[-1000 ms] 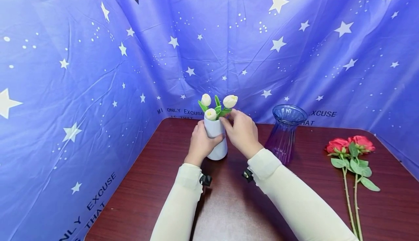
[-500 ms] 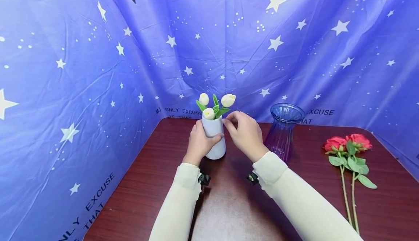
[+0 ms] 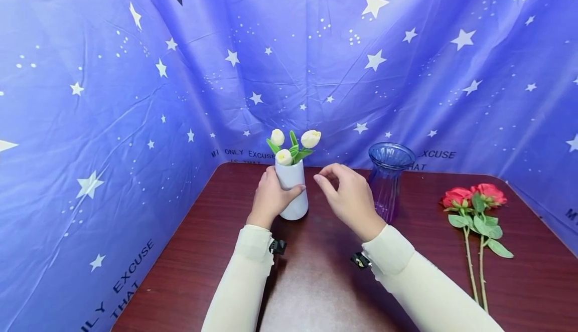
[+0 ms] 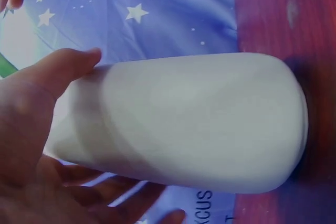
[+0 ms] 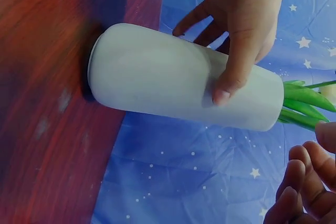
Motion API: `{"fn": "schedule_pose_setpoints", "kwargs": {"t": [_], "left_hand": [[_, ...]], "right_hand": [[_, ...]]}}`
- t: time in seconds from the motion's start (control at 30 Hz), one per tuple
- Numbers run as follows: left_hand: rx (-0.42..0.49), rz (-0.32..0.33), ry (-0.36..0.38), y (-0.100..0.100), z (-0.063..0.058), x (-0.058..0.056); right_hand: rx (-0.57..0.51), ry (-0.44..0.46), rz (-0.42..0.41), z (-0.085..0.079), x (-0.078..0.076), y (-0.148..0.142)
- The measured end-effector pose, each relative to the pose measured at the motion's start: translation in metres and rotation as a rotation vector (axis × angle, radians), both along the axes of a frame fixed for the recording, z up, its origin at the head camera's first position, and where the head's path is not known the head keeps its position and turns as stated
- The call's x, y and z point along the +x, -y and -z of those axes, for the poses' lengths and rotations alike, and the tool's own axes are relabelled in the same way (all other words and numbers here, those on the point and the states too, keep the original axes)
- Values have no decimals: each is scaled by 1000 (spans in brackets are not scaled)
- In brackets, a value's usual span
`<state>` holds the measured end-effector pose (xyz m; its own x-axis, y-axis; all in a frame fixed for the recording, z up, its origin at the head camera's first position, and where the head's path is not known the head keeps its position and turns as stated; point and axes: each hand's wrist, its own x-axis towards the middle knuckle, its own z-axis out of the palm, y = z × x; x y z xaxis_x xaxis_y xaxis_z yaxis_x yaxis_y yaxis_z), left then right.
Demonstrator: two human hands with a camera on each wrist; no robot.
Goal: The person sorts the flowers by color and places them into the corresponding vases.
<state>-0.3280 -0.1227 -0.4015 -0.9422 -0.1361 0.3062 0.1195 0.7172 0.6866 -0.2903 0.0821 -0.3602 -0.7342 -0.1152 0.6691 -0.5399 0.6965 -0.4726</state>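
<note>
Because the white vase (image 3: 292, 177) is tall and slim, we judge that the left hand (image 3: 270, 199) wraps its upper half to keep it upright. Entries follow.

White vase: standing on the desk (image 3: 311, 292), left of its middle and nearer the far edge. Left hand gripping it, thumb across the near face, fingers round behind; the grip sits below the rim, which leaves the mouth uncovered.

Three white tulips (image 3: 311, 139): stems in the white vase, heads and green leaves (image 3: 303, 155) above its rim. We suppose the rim props them, as they fan outward without a hand on them.

Right hand (image 3: 349, 196): beside the white vase, apart from it; fingers loosely bent, thumb clear of them in the right wrist view, pinching nothing that we can see.

Ribbed glass vase (image 3: 389, 181): blue shading to purple, upright toward the far edge, right of the right hand, which partly covers it in the head view and lies between the two vases.

Two red roses (image 3: 481, 225): laid flat along the desk's right edge, blooms toward the far right corner. The right sleeve (image 3: 422, 282) hides the stem ends and crosses the way to them.

Starry blue cloth (image 3: 311, 71): hung beyond the far edge.
</note>
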Motion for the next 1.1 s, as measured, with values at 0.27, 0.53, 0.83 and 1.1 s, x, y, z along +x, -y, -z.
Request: {"fn": "schedule_pose_setpoints", "kwargs": {"t": [0.27,0.53,0.83,1.1], "left_hand": [[-148,-49,143,-1,-12,12],[-341,-64,227,-7,-22,28],[-384,108,364,-4,-33,45],[-389,220,344,-14,-43,55]], "right_hand": [[-29,-7,-16,5,16,-19],[-23,-13,-25,15,31,-32],[-24,-44,2,23,43,-51],[-16,-96,55,34,57,-79]]}}
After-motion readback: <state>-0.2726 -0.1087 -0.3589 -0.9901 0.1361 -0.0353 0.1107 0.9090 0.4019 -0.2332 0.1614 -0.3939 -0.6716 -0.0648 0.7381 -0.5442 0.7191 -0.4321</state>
